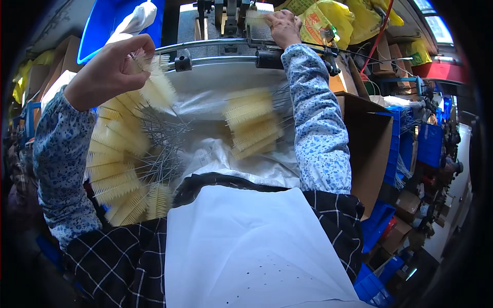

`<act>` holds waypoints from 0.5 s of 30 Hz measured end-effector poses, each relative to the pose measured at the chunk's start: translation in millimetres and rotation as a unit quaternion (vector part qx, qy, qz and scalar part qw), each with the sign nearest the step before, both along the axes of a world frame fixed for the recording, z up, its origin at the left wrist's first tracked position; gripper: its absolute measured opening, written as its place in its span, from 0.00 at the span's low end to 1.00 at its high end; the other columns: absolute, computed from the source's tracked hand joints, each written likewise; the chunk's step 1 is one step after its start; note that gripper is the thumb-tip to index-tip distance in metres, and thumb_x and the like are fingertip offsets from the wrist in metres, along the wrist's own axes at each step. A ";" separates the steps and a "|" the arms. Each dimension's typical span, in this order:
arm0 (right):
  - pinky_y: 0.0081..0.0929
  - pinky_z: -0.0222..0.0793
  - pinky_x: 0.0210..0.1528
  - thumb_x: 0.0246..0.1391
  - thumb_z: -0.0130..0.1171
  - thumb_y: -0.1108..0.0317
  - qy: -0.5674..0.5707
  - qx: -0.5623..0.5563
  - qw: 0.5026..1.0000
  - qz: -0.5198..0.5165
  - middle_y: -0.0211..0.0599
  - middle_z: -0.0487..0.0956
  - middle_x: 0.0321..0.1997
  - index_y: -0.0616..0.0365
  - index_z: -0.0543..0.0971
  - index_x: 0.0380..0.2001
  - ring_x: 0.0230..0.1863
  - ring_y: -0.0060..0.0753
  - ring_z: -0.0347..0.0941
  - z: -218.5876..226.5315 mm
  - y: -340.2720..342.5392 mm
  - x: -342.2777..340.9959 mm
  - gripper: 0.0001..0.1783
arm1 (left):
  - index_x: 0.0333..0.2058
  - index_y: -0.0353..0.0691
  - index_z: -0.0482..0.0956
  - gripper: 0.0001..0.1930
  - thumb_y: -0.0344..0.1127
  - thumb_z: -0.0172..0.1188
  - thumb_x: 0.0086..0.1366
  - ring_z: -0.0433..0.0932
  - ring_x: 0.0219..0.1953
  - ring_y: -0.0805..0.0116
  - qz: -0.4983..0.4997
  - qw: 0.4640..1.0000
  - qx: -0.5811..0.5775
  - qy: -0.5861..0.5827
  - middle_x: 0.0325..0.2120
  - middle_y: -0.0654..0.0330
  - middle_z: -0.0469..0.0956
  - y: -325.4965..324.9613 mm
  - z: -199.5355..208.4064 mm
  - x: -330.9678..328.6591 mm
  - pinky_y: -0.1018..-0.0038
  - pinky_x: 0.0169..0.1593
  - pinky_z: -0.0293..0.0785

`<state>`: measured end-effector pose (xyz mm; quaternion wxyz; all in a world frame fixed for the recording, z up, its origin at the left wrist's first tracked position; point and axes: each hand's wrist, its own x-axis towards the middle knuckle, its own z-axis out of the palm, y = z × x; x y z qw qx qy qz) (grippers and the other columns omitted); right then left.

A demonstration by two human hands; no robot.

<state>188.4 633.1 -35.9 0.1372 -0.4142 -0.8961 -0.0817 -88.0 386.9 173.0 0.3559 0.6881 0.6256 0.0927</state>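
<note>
My left hand (pixel 110 69) is raised at the upper left, its thumb and fingers closed around a cream bristle brush (pixel 158 88) that hangs with its thin wire stem pointing down. At the top centre, my right hand (pixel 285 28) reaches to the metal machine (pixel 231 25). Its fingers are bent onto a pale bristle brush (pixel 255 19) there, slightly blurred. Below my left hand lies a curved pile of brushes (pixel 115 169), their wire stems pointing inward. A smaller stack of brushes (pixel 251 123) lies beside my right forearm, smeared by motion.
Metal rods (pixel 221 60) cross in front of the machine. A blue bin (pixel 95 31) stands at the upper left, and yellow plastic bags (pixel 328 23) lie at the upper right. An open cardboard box (pixel 367 143) is right of my forearm. White sheeting (pixel 205 159) covers the work area.
</note>
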 end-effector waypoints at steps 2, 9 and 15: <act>0.47 0.36 0.59 0.51 0.45 0.67 -0.011 0.021 1.000 -0.007 0.24 0.70 0.45 0.29 0.70 0.46 0.57 0.34 0.53 -4.0 4.8 4.8 0.20 | 0.32 0.36 0.64 0.12 0.24 0.52 0.47 0.63 0.26 0.82 -0.003 1.000 0.020 -0.009 0.28 0.65 0.62 -5.4 0.8 -4.9 0.84 0.30 0.62; 0.49 0.46 0.53 0.46 0.51 0.58 0.071 0.029 0.989 -0.128 0.32 0.68 0.49 0.43 0.70 0.47 0.56 0.35 0.55 6.2 -15.2 42.2 0.22 | 0.35 0.37 0.63 0.13 0.24 0.51 0.49 0.65 0.33 0.77 0.029 0.998 0.022 -0.046 0.30 0.63 0.62 -21.4 11.2 -11.1 0.80 0.38 0.67; 0.44 0.55 0.47 0.43 0.53 0.58 0.165 -0.062 0.976 -0.126 0.35 0.72 0.44 0.50 0.72 0.44 0.47 0.38 0.67 6.6 -15.7 50.8 0.22 | 0.38 0.38 0.64 0.15 0.24 0.52 0.49 0.65 0.36 0.75 -0.008 0.997 0.062 -0.050 0.31 0.62 0.63 -15.3 6.4 -11.5 0.79 0.42 0.67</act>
